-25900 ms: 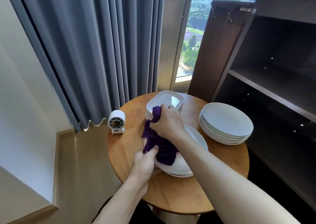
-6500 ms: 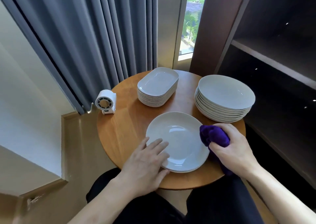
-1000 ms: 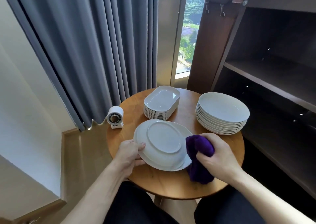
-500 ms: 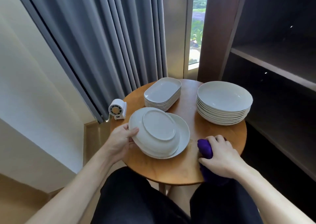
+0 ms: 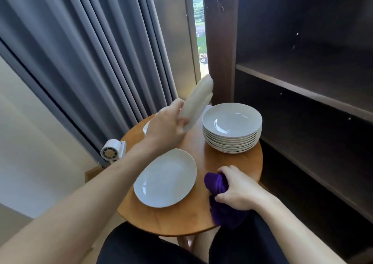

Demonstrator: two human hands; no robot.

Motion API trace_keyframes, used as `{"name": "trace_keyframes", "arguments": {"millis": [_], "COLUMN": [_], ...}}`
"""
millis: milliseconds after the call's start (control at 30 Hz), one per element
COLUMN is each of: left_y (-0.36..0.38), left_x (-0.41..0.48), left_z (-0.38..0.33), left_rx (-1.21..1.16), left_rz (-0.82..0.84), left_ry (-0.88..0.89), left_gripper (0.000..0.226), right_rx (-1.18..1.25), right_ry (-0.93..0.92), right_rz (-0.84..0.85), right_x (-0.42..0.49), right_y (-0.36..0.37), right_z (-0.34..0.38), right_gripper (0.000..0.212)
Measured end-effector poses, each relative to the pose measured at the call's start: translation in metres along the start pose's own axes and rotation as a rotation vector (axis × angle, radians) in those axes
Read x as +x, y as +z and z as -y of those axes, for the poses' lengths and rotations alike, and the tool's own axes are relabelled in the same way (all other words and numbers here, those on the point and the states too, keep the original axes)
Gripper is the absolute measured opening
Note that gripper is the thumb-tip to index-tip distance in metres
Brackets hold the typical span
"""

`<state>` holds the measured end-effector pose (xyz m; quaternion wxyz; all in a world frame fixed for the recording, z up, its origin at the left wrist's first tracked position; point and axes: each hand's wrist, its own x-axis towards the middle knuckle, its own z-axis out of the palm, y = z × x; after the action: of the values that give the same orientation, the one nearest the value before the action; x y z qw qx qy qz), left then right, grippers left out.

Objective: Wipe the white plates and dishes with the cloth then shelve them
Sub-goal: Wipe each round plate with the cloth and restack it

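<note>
My left hand (image 5: pixel 168 125) grips a white plate (image 5: pixel 196 102) by its rim and holds it tilted on edge in the air, above the back of the round wooden table (image 5: pixel 193 217). Another white plate (image 5: pixel 165 178) lies flat on the table in front of me. My right hand (image 5: pixel 239 189) holds the bunched purple cloth (image 5: pixel 217 183) at the table's right front edge. A stack of several white round plates (image 5: pixel 232 128) stands at the back right. The stack of rectangular dishes (image 5: pixel 145 127) is almost wholly hidden behind my left hand.
A dark wooden shelf unit (image 5: pixel 302 86) with bare shelves stands close to the table on the right. A small white fan (image 5: pixel 112 152) sits by the table's left edge. Grey curtains (image 5: pixel 90 52) hang behind. My legs are under the table's front.
My left hand has lifted the upper plate off the one beneath and swung it up and to the right, toward the shelf unit. My right hand stays at the table edge with the cloth.
</note>
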<state>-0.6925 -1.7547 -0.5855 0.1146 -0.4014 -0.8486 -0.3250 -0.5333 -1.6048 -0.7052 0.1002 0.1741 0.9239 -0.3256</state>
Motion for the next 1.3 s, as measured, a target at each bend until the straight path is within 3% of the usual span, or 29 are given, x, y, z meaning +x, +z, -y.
{"name": "trace_keyframes", "arguments": {"millis": [67, 167, 300, 533, 700, 800, 867, 1067, 1233, 1300], "left_y": [0.025, 0.059, 0.09, 0.112, 0.12, 0.124, 0.126, 0.126, 0.129, 0.124], "left_x": [0.012, 0.028, 0.041, 0.046, 0.049, 0.052, 0.051, 0.046, 0.043, 0.044], "left_z": [-0.01, -0.02, -0.027, -0.037, -0.039, -0.038, -0.035, -0.028, -0.04, -0.043], "left_rx": [0.306, 0.528, 0.667, 0.769, 0.696, 0.604, 0.49, 0.144, 0.135, 0.028], "left_rz": [-0.034, 0.076, 0.215, 0.31, 0.421, 0.57, 0.678, 0.788, 0.786, 0.785], "left_ry": [0.166, 0.32, 0.454, 0.467, 0.34, 0.198, 0.1, -0.18, -0.237, -0.254], "left_gripper": [0.03, 0.037, 0.041, 0.038, 0.04, 0.04, 0.045, 0.055, 0.054, 0.056], "right_rx": [-0.005, 0.005, 0.006, 0.0, 0.003, 0.006, 0.003, -0.051, 0.056, 0.094], "right_ry": [-0.01, 0.007, 0.011, 0.019, 0.055, 0.053, 0.05, 0.061, 0.096, 0.071], "right_rz": [-0.014, 0.004, 0.018, 0.036, 0.067, 0.247, 0.301, 0.092, -0.093, -0.218], "right_x": [0.001, 0.001, 0.0, 0.001, 0.002, 0.0, -0.003, -0.004, -0.008, -0.008], "right_y": [0.002, 0.001, 0.0, 0.0, 0.0, -0.005, -0.008, -0.009, -0.013, -0.018], "right_z": [0.0, -0.001, -0.001, 0.002, 0.004, 0.005, 0.006, 0.011, 0.015, 0.013], "right_gripper": [0.079, 0.085, 0.085, 0.081, 0.09, 0.11, 0.11, 0.076, 0.05, 0.046]}}
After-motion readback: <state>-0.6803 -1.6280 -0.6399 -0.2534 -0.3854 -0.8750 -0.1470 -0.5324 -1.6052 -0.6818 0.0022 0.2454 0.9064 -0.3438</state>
